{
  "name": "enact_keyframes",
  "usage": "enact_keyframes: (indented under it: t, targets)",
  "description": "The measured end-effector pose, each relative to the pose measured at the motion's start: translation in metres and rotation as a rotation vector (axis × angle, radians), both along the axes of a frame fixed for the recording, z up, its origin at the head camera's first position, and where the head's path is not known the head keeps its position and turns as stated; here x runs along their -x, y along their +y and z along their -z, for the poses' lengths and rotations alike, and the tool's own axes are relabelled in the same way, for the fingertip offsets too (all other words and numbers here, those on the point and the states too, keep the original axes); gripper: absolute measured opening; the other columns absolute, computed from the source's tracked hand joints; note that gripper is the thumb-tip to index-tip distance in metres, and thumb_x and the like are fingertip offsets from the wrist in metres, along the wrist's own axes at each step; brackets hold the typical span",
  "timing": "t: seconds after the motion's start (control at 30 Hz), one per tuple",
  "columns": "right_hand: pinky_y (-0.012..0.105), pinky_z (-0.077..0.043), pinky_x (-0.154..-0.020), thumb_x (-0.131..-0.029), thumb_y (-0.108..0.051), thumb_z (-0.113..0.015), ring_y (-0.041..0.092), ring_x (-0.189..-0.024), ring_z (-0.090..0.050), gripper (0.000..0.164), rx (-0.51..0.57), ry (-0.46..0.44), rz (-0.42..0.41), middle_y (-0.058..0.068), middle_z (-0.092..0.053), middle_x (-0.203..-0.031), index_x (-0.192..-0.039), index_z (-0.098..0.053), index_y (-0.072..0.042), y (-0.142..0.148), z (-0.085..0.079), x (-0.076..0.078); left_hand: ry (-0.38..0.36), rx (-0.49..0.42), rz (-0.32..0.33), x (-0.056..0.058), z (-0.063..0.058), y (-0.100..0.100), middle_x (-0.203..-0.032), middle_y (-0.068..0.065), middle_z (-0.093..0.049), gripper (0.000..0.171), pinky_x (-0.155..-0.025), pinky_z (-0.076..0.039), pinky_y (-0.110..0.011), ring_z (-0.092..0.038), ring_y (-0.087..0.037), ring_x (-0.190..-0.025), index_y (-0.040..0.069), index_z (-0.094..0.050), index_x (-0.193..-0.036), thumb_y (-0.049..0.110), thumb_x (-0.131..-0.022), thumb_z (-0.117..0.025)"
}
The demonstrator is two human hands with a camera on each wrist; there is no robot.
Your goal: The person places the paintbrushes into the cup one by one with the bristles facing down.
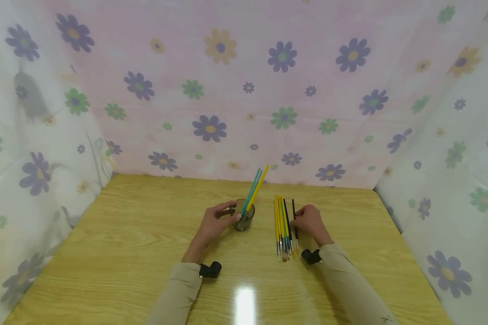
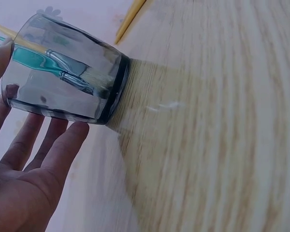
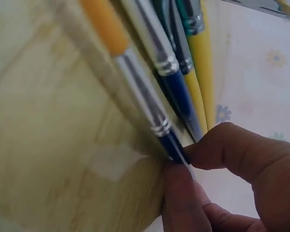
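In the head view, my left hand (image 1: 213, 223) holds a smoky clear glass (image 1: 247, 224) standing on the table, thumb near its rim. The left wrist view shows the fingers along the side of the glass (image 2: 63, 92). Two teal-handled paintbrushes (image 1: 252, 187) and a yellow-handled paintbrush (image 1: 262, 182) lean in it, bristles down. My right hand (image 1: 310, 222) pinches a dark-blue paintbrush (image 1: 293, 206) between thumb and finger; its orange bristles show in the right wrist view. Just left of it lies a row of several paintbrushes (image 1: 279, 219), bristles toward me.
The wood-grain table (image 1: 126, 253) is enclosed by flowered cloth (image 1: 244, 104) at the back and both sides. A small black device (image 1: 210, 270) sits at my left wrist, another black device (image 1: 311, 257) at my right. Light glares off the table's front.
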State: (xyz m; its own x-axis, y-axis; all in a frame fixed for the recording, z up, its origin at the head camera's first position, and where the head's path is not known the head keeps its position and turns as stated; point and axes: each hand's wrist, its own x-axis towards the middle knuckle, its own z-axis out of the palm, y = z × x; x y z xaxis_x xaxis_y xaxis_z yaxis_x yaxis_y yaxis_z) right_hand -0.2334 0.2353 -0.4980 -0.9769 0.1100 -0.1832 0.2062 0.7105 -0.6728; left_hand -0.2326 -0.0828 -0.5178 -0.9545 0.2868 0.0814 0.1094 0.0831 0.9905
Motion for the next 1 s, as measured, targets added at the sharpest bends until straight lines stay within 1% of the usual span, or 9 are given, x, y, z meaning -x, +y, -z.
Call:
enact_keyframes:
  t: [0.1, 0.23, 0.37, 0.53, 0.63, 0.8, 0.83, 1.0]
  targets:
    - [0.041, -0.059, -0.077, -0.081, -0.007, -0.077, 0.032, -0.090, -0.068, 0.033, 0.008, 0.002, 0.005, 0.025, -0.070, -0.107, -0.108, -0.071, 0.010, 0.002, 0.001, 0.000, 0.003, -0.006, 0.001, 0.000, 0.001, 0.000, -0.147, -0.018, -0.055, 0.052, -0.101, -0.054, -0.048, -0.054, -0.039, -0.134, 0.004, -0.059, -0.142, 0.014, -0.094, -0.076]
    - [0.042, -0.059, -0.077, -0.082, -0.007, -0.076, 0.033, -0.092, -0.068, 0.033, 0.071, 0.014, 0.033, 0.026, -0.070, -0.107, -0.110, -0.070, 0.011, 0.003, 0.003, -0.002, 0.009, -0.013, 0.000, 0.000, 0.002, 0.000, -0.147, -0.019, -0.055, 0.052, -0.101, -0.055, -0.048, -0.055, -0.038, -0.134, 0.002, -0.059, -0.142, 0.013, -0.094, -0.075]
    - [0.038, -0.060, -0.076, -0.085, -0.006, -0.073, 0.032, -0.093, -0.069, 0.034, 0.149, 0.011, 0.089, 0.026, -0.069, -0.110, -0.114, -0.068, 0.011, 0.005, 0.005, -0.004, 0.004, -0.008, -0.002, -0.001, 0.002, -0.001, -0.147, -0.017, -0.055, 0.052, -0.101, -0.055, -0.046, -0.055, -0.037, -0.134, 0.003, -0.059, -0.143, 0.013, -0.094, -0.075]
    - [0.031, -0.060, -0.071, -0.088, -0.005, -0.071, 0.025, -0.086, -0.069, 0.038, 0.266, 0.016, 0.134, 0.025, -0.068, -0.107, -0.120, -0.063, 0.013, 0.006, 0.010, -0.007, 0.011, -0.003, -0.008, -0.003, 0.002, -0.001, -0.148, -0.017, -0.055, 0.052, -0.102, -0.054, -0.047, -0.054, -0.037, -0.134, 0.003, -0.058, -0.143, 0.014, -0.095, -0.075]
    - [0.027, -0.060, -0.070, -0.088, -0.006, -0.070, 0.019, -0.083, -0.067, 0.040, 0.329, 0.024, 0.152, 0.021, -0.067, -0.105, -0.123, -0.061, 0.013, 0.005, 0.011, -0.012, 0.021, -0.004, -0.005, -0.003, 0.002, -0.002, -0.148, -0.018, -0.054, 0.053, -0.102, -0.053, -0.048, -0.054, -0.037, -0.134, 0.003, -0.058, -0.143, 0.014, -0.094, -0.075]
    - [0.030, -0.062, -0.071, -0.090, -0.006, -0.069, 0.015, -0.080, -0.066, 0.041, 0.448, 0.050, 0.188, 0.015, -0.065, -0.103, -0.127, -0.060, 0.011, 0.004, 0.008, -0.025, 0.025, -0.008, -0.002, -0.002, 0.003, -0.002, -0.148, -0.018, -0.054, 0.052, -0.102, -0.053, -0.050, -0.054, -0.038, -0.134, 0.003, -0.059, -0.143, 0.014, -0.094, -0.075]
    - [0.031, -0.063, -0.071, -0.091, -0.005, -0.068, 0.014, -0.078, -0.066, 0.041, 0.472, 0.060, 0.193, 0.015, -0.065, -0.102, -0.127, -0.059, 0.011, 0.003, 0.007, -0.027, 0.024, -0.010, -0.002, -0.003, 0.004, -0.002, -0.148, -0.018, -0.055, 0.053, -0.102, -0.053, -0.050, -0.055, -0.038, -0.134, 0.004, -0.059, -0.143, 0.014, -0.094, -0.075]
    - [0.030, -0.063, -0.069, -0.091, -0.001, -0.065, 0.010, -0.071, -0.065, 0.039, 0.545, 0.147, 0.238, 0.010, -0.062, -0.101, -0.128, -0.059, 0.010, 0.002, 0.008, -0.039, 0.028, -0.011, -0.002, -0.005, 0.005, -0.001, -0.147, -0.017, -0.056, 0.053, -0.102, -0.053, -0.050, -0.055, -0.037, -0.134, 0.004, -0.059, -0.143, 0.016, -0.094, -0.076]
